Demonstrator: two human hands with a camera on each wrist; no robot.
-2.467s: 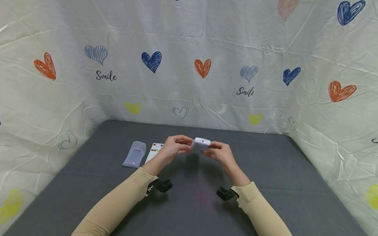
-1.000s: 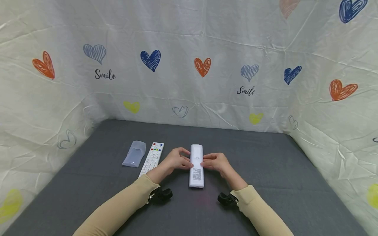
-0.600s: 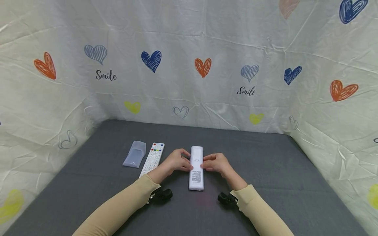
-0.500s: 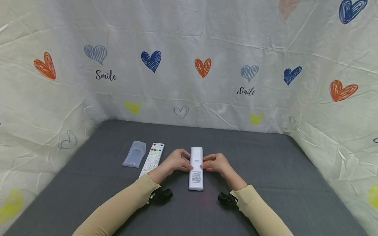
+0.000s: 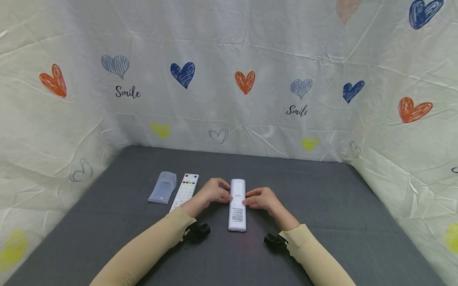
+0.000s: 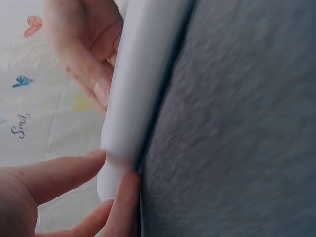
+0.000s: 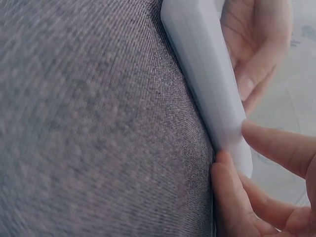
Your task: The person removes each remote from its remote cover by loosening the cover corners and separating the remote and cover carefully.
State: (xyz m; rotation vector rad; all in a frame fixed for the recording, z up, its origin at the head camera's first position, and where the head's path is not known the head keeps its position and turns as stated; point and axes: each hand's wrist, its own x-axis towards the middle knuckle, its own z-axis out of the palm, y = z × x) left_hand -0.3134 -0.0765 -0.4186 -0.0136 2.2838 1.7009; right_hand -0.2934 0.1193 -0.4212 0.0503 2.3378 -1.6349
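Observation:
A white remote control (image 5: 237,206) lies face down on the grey cloth, its back and printed label turned up. On its left side is my left hand (image 5: 213,190), thumb and fingertips at the remote's edge. Opposite, my right hand (image 5: 262,197) holds the right edge with thumb and fingers. In the left wrist view the left fingers (image 6: 127,197) meet the side of the remote near one end. The right wrist view shows the right fingers (image 7: 229,192) low on its side and another fingertip at its upper edge. The remote's buttons are hidden underneath.
A second white remote (image 5: 186,190) with coloured buttons lies face up left of my left hand, partly covered by the wrist. Left of that is a translucent bluish sleeve (image 5: 162,188). The grey cloth (image 5: 304,190) reaches back to a white curtain (image 5: 214,99) with hearts.
The remote was held up end-on between both hands; it has come down flat on the cloth, back up. Lately it has slid slightly nearer, and my left thumb has shifted a little farther along it.

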